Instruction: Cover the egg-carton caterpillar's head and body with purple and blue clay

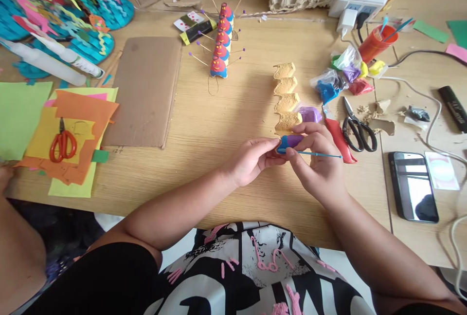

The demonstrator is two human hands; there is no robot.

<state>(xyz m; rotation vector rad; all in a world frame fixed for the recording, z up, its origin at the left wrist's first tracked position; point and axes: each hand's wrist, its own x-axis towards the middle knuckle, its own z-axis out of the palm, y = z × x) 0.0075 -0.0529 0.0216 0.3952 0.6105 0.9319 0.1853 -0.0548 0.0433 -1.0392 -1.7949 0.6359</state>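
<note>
My left hand (pixel 250 161) grips the near end of a yellow egg-carton strip (pixel 287 103), whose bare cups run away from me across the table. Blue and purple clay (pixel 292 140) covers the nearest cup. In my right hand (pixel 321 166) is a thin blue stick (pixel 330 155), pinched between the fingers, its left end at the blue clay. My right fingertips also lie close to the purple part; whether they press on it I cannot tell. Just beyond them sits a purple clay packet (pixel 310 114). A finished-looking carton caterpillar (pixel 221 45) with red faces and pin-like legs stands farther back.
Black scissors (pixel 359 132) and a red-handled cutter (pixel 337 135) lie right of my hands, near clay packets (pixel 328 88). A phone (pixel 413 187) and cables are farther right. Cardboard (pixel 146 91), coloured papers (pixel 83 159) and red scissors (pixel 63 144) lie left. Another person's arm (pixel 20 247) shows at left.
</note>
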